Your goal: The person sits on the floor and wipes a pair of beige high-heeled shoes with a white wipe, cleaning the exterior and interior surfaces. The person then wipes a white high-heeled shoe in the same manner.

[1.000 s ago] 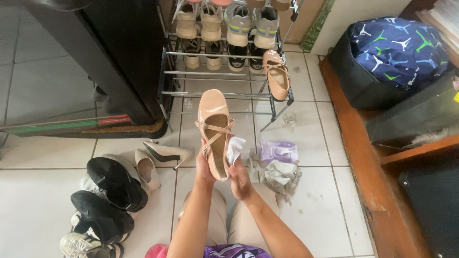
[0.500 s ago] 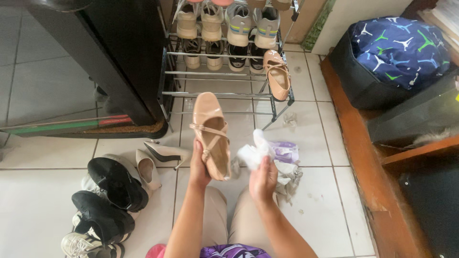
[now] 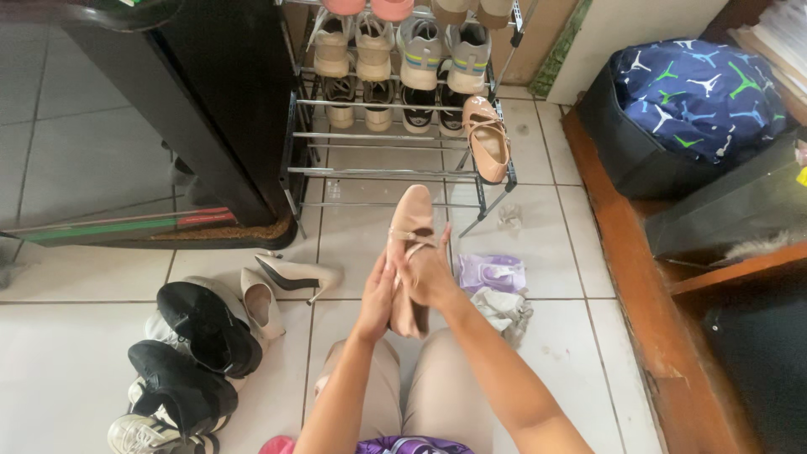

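A glossy pink strap shoe (image 3: 410, 220) is turned on its side above my knees, toe pointing toward the rack. My left hand (image 3: 376, 296) grips it from the left near the heel. My right hand (image 3: 430, 271) is wrapped over its middle at the strap, fingers curled around the far side. No white wipe shows in either hand; anything under the right palm is hidden. The matching pink shoe (image 3: 487, 137) leans on the right end of the metal shoe rack (image 3: 382, 171).
A purple wipe pack (image 3: 492, 271) and crumpled wipes (image 3: 503, 307) lie on the tiles right of my hands. Beige heels (image 3: 294, 273) and black shoes (image 3: 206, 324) crowd the left floor. A dark cabinet (image 3: 210, 101) stands left, a wooden ledge (image 3: 639, 277) right.
The shoe rolled from sole-down onto its side and shifted right. My right hand, holding a white wipe apart from the shoe half a second ago, now clasps the shoe; the wipe is out of sight.
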